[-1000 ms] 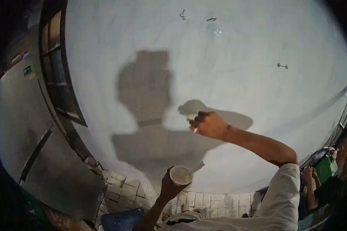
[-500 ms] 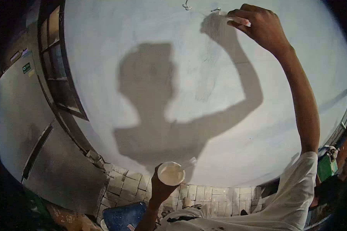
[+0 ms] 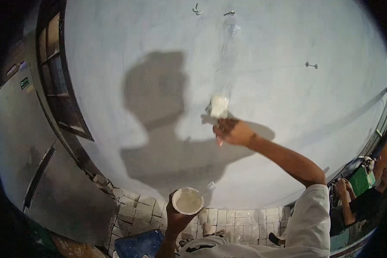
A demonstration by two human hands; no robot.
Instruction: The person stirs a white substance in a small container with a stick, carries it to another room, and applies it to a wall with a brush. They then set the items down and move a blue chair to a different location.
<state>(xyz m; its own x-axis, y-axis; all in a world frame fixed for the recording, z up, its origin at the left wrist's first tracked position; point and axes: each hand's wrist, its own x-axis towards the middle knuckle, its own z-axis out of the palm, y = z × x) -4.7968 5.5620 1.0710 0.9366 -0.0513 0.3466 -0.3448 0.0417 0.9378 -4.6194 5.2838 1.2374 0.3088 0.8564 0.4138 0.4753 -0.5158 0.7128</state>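
My right hand (image 3: pixel 237 132) is closed around the reddish handle of a paintbrush (image 3: pixel 219 106). Its wide, pale bristles point up and lie against the light grey wall (image 3: pixel 271 90). A wet, shiny streak (image 3: pixel 225 56) runs down the wall from just under a hook (image 3: pixel 230 13) to the brush. Low in the view, my left hand (image 3: pixel 179 220) grips a white cup (image 3: pixel 188 201) that holds a cloudy pale liquid. By the cup's right rim sticks out a small clear piece that I cannot identify.
A second hook (image 3: pixel 197 9) and a small metal fitting (image 3: pixel 311 65) are fixed to the wall. On the left are a dark-framed window (image 3: pixel 58 73) and a grey fridge-like cabinet (image 3: pixel 26 129). Another person (image 3: pixel 347 206) is at right, near a green box (image 3: pixel 362 180). A blue stool-like object (image 3: pixel 137 245) stands below.
My right hand has brought the brush down and left from near the hook, leaving a shiny streak. My left hand still holds the cup. The other person's hands now show at right.
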